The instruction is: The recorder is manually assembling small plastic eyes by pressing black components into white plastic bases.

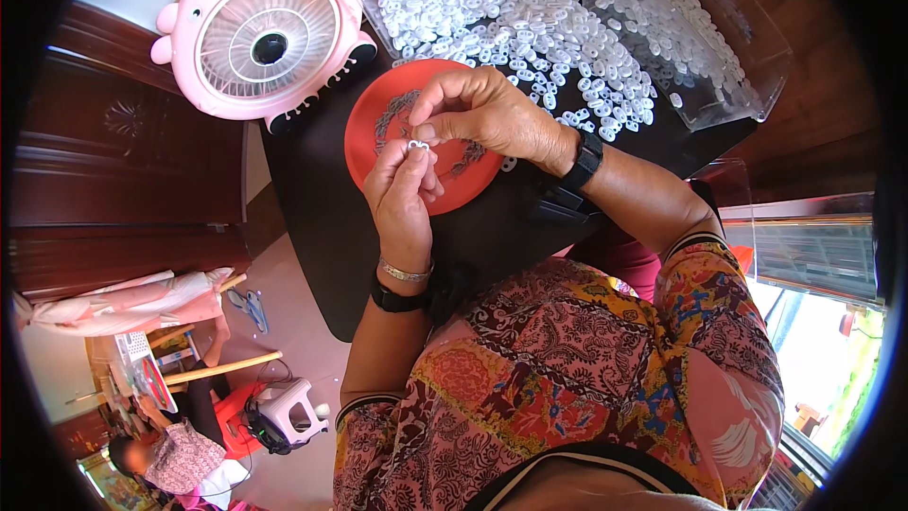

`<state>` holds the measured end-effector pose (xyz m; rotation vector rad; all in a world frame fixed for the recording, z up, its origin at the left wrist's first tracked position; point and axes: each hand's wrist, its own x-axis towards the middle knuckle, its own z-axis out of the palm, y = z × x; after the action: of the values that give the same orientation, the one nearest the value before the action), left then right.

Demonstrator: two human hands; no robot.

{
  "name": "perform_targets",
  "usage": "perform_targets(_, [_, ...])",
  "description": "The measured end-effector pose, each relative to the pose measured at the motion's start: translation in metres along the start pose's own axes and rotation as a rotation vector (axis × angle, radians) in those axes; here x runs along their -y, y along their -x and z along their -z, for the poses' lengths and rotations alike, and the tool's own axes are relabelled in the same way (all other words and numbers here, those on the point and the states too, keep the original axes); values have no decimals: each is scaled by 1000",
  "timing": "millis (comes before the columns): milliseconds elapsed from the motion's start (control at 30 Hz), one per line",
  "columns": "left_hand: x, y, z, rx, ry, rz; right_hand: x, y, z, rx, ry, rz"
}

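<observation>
Between the thumb and fingers of my left hand (402, 189) is a small white oval plastic piece with two holes (418, 145). My right hand (492, 114) is just above it, thumb and forefinger pinched together close to the piece. Whatever sits in that pinch is too small to make out. Both hands are over a round red plate (364, 156), which carries many tiny grey metal-looking parts (397, 118). Beyond the plate, a large heap of similar white oval pieces (530, 14) spreads over the black table (322, 255).
A clear plastic bin (747, 99) with more white pieces stands at the far right. To the far left is a pink animal-shaped fan (270, 33). At the lower left, another person (184, 454) sits near a grey-white stool (293, 412).
</observation>
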<state>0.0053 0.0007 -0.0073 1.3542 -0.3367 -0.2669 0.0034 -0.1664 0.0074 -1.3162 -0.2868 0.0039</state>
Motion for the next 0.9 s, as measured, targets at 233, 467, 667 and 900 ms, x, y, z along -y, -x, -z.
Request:
perform_targets(233, [2, 3, -6, -33, 20, 2, -2, 0, 0, 26, 91, 55])
perform_targets(467, [2, 2, -5, -47, 37, 0, -2, 1, -1, 40, 137, 102])
perform_targets(667, [3, -1, 0, -19, 29, 4, 3, -2, 2, 19, 102, -56])
perform_targets(900, [3, -2, 1, -14, 28, 13, -2, -2, 3, 89, 466, 154])
